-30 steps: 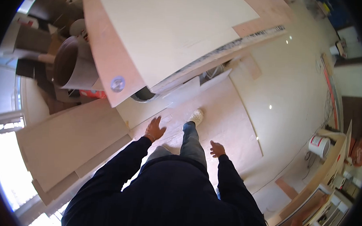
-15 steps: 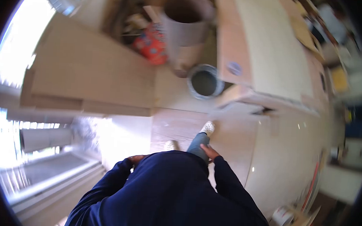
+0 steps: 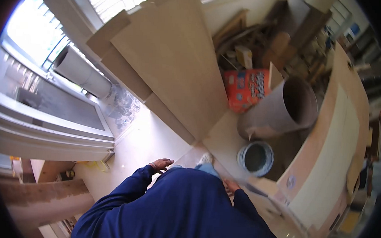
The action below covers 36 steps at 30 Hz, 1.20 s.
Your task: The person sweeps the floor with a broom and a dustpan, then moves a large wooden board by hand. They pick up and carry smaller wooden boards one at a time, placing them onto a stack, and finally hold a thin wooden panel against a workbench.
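Note:
My left hand [image 3: 161, 165] is at my left side by the waist, fingers stretched out and nothing in them. On the other side, my right hand [image 3: 230, 185] hangs beside my thigh, partly cut off by my dark blue top [image 3: 186, 205]; its visible fingers are loose and hold nothing that I can see. Ahead of my feet, large brown boards [image 3: 176, 62] lean toward the window. To their right stands a round bucket [image 3: 255, 158] with greyish contents, nearest to my right hand. A wide brownish tube [image 3: 277, 108] rises behind the bucket.
A red printed bag [image 3: 246, 89] lies beside the tube, with wood scraps [image 3: 238, 33] behind it. A long panel-topped bench [image 3: 326, 156] borders the right. At left are a sliding window frame [image 3: 58, 99], a grey roll [image 3: 83, 72] and a curved brown piece [image 3: 44, 199].
My view has turned left, so the boards, bucket and tube sit farther right. My left hand has come out from beside my waist into fuller view. My right hand is lower beside my leg.

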{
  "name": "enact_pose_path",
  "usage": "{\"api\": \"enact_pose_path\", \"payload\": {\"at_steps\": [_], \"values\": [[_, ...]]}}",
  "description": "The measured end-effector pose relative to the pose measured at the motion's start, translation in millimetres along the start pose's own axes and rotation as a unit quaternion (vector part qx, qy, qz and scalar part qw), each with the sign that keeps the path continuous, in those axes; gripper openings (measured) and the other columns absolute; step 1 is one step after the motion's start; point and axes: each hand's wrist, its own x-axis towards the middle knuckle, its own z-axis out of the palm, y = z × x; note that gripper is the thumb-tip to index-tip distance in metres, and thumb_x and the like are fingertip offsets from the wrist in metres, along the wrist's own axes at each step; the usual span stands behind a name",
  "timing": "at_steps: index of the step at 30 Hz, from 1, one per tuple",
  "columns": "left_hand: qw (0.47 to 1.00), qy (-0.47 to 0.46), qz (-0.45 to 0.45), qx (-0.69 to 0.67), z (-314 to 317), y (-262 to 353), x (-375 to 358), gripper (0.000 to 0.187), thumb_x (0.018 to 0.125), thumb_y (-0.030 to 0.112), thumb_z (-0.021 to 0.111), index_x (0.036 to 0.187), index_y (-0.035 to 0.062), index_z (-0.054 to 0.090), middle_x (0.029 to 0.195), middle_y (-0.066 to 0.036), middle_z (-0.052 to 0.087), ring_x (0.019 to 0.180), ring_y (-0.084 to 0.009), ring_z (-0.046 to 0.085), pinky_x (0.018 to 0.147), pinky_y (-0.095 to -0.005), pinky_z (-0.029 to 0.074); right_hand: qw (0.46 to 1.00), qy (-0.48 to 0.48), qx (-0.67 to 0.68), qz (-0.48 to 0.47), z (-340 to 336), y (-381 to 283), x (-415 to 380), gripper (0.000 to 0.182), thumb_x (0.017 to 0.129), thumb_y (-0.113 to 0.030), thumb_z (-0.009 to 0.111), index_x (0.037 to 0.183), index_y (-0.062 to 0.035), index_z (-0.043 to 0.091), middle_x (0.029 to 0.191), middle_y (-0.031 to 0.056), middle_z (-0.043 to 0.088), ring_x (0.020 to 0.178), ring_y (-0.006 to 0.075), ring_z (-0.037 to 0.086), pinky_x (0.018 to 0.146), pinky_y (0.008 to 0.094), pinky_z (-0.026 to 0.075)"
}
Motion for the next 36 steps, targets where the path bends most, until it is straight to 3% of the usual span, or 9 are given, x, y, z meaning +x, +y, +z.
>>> {"api": "enact_pose_path", "payload": {"at_steps": [2, 5, 7, 11, 16, 21, 24, 28, 36], "values": [[0.996, 0.044, 0.021, -0.079, -24, 29, -8, 0.067, 0.082, 0.053, 0.051, 0.131, 0.0087, 0.036, 0.129, -0.017, 0.042, 0.113, -0.0341, 0.046, 0.088, -0.0509, 0.04, 0.979, 0.032, -0.201, -0.013, -40, -31, 18, 0.072, 0.08, -0.061, 0.044, 0.131, -0.0116, 0.036, 0.12, 0.0178, 0.049, 0.101, 0.0349, 0.054, 0.075, 0.0474, 0.045], [0.965, 0.122, 0.104, -0.209, -64, 60, -10, 0.064, 0.082, 0.05, 0.052, 0.128, 0.0072, 0.039, 0.124, -0.015, 0.047, 0.106, -0.031, 0.051, 0.085, -0.0472, 0.042, 0.949, 0.022, -0.279, -0.142, -95, -56, 91, 0.068, 0.081, -0.059, 0.046, 0.128, -0.0105, 0.039, 0.115, 0.0175, 0.051, 0.094, 0.032, 0.056, 0.07, 0.0443, 0.046], [0.935, 0.166, 0.155, -0.272, -94, 82, -10, 0.061, 0.082, 0.049, 0.053, 0.125, 0.0072, 0.042, 0.118, -0.013, 0.051, 0.101, -0.0285, 0.054, 0.081, -0.0452, 0.044, 0.995, 0.093, -0.001, -0.04, -94, -136, 25, 0.054, 0.084, -0.05, 0.047, 0.121, -0.0108, 0.047, 0.096, 0.014, 0.06, 0.077, 0.0252, 0.061, 0.062, 0.0389, 0.048], [0.876, 0.227, 0.267, -0.33, -161, 143, -23, 0.055, 0.083, 0.046, 0.054, 0.12, 0.0069, 0.045, 0.109, -0.01, 0.056, 0.095, -0.0239, 0.057, 0.074, -0.0384, 0.047, 0.977, 0.129, 0.047, -0.164, -82, -212, 12, 0.052, 0.083, -0.048, 0.05, 0.12, -0.0116, 0.047, 0.084, 0.0085, 0.058, 0.061, 0.0167, 0.056, 0.048, 0.0314, 0.044], [0.796, 0.317, 0.392, -0.335, -263, 206, -13, 0.045, 0.083, 0.04, 0.057, 0.111, 0.0054, 0.054, 0.09, -0.007, 0.062, 0.074, -0.0179, 0.06, 0.06, -0.0282, 0.048, 0.975, 0.138, 0.054, -0.168, -34, -247, 15, 0.051, 0.083, -0.047, 0.052, 0.121, -0.0127, 0.047, 0.084, 0.0075, 0.058, 0.062, 0.0169, 0.057, 0.049, 0.0313, 0.045], [0.742, 0.511, 0.367, -0.232, -327, 266, -31, 0.033, 0.082, 0.036, 0.059, 0.094, 0.0051, 0.063, 0.076, -0.001, 0.062, 0.065, -0.0108, 0.059, 0.057, -0.0248, 0.047, 0.977, 0.111, -0.023, -0.181, 2, -230, 3, 0.05, 0.084, -0.045, 0.051, 0.121, -0.0113, 0.047, 0.086, 0.0082, 0.058, 0.067, 0.0183, 0.058, 0.053, 0.0332, 0.046], [0.719, 0.417, 0.406, -0.38, -329, 283, -40, 0.035, 0.083, 0.036, 0.058, 0.096, 0.0041, 0.061, 0.085, -0.005, 0.062, 0.071, -0.0127, 0.059, 0.059, -0.026, 0.048, 0.979, 0.153, -0.039, -0.131, 16, -229, -34, 0.049, 0.085, -0.043, 0.05, 0.122, -0.0114, 0.046, 0.087, 0.0084, 0.058, 0.069, 0.0192, 0.057, 0.057, 0.034, 0.045], [0.717, 0.353, 0.451, -0.397, -339, 275, -21, 0.036, 0.084, 0.037, 0.058, 0.097, 0.0033, 0.06, 0.088, -0.005, 0.063, 0.073, -0.0139, 0.061, 0.065, -0.0269, 0.048, 0.985, 0.145, 0.003, -0.089, 11, -202, -32, 0.046, 0.085, -0.041, 0.049, 0.12, -0.0115, 0.046, 0.09, 0.0093, 0.058, 0.069, 0.0205, 0.057, 0.056, 0.0365, 0.042], [0.717, 0.351, 0.477, -0.368, -349, 265, -3, 0.035, 0.085, 0.034, 0.058, 0.101, 0.0029, 0.06, 0.092, -0.006, 0.064, 0.078, -0.0166, 0.062, 0.067, -0.0274, 0.049, 0.98, 0.177, 0.041, -0.086, -13, -194, 2, 0.049, 0.084, -0.042, 0.049, 0.121, -0.0107, 0.045, 0.097, 0.0124, 0.059, 0.071, 0.0222, 0.058, 0.057, 0.0374, 0.044]]}}
